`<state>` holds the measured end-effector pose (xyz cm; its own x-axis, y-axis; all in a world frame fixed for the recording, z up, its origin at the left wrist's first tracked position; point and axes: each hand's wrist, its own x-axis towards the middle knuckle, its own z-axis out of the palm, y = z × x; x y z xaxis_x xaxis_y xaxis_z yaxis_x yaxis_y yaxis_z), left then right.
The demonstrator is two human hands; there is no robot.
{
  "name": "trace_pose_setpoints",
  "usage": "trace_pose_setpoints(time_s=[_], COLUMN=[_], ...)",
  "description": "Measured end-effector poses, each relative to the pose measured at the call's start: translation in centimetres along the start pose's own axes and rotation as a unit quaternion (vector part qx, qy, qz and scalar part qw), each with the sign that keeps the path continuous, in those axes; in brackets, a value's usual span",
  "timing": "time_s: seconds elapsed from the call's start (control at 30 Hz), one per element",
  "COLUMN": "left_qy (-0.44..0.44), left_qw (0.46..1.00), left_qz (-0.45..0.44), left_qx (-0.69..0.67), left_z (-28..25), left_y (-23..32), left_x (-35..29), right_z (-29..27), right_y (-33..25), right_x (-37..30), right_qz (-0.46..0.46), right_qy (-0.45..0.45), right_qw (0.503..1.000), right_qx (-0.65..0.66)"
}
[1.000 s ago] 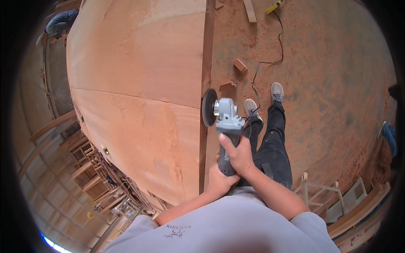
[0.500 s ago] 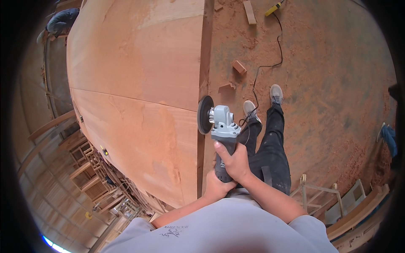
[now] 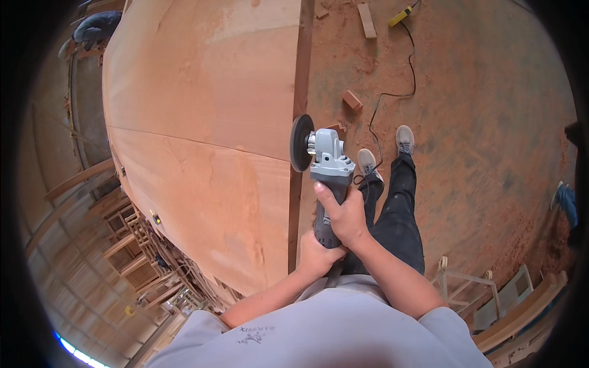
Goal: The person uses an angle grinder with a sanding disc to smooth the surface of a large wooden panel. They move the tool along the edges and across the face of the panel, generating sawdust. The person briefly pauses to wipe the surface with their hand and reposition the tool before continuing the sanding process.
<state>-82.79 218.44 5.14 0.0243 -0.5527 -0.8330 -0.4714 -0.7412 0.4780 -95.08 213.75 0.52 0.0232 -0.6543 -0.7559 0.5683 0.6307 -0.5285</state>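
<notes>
Both my hands are wrapped round a grey angle grinder [image 3: 332,150] with a dark body. My right hand [image 3: 347,214] grips the upper body, its thumb lying along the housing. Lower down, my left hand [image 3: 318,253] closes round the rear end of the same tool. The black disc [image 3: 301,143] on the grinder's left side stands on edge at the side face of a large wooden slab [image 3: 202,153]; whether it touches the wood I cannot tell. A thin seam crosses the slab's dusty top.
A black cord [image 3: 392,95] runs across the dusty floor to a yellow power strip [image 3: 400,16]. Wood offcuts [image 3: 352,100] lie beside the slab. A light wheeled frame [image 3: 469,285] stands at lower right. Another person [image 3: 98,27] crouches at upper left; a blue-clad leg [image 3: 567,202] shows far right.
The grinder and both my hands have moved a little forward along the slab's edge, away from my body. The grip is the same. The whole view has shifted slightly.
</notes>
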Motion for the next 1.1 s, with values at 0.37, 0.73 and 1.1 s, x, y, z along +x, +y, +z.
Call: trace_pose_setpoints(time_s=[0.37,0.73,1.1], left_qy=[-0.029,-0.004,-0.024], left_qw=[0.999,1.000,0.996], left_qz=[-0.013,-0.006,-0.062], left_qx=[-0.042,-0.017,-0.054], left_z=[0.2,0.5,0.8], left_y=[0.6,1.3,1.5], left_x=[0.6,1.2,0.4], right_z=[-0.1,-0.1,-0.6], right_y=[-0.6,-1.5,-0.8], right_x=[0.5,1.0,1.1], right_qz=[0.004,-0.002,0.016], right_qy=[-0.005,0.015,-0.007], right_qw=[1.000,0.999,1.000], right_qx=[0.007,0.034,-0.003])
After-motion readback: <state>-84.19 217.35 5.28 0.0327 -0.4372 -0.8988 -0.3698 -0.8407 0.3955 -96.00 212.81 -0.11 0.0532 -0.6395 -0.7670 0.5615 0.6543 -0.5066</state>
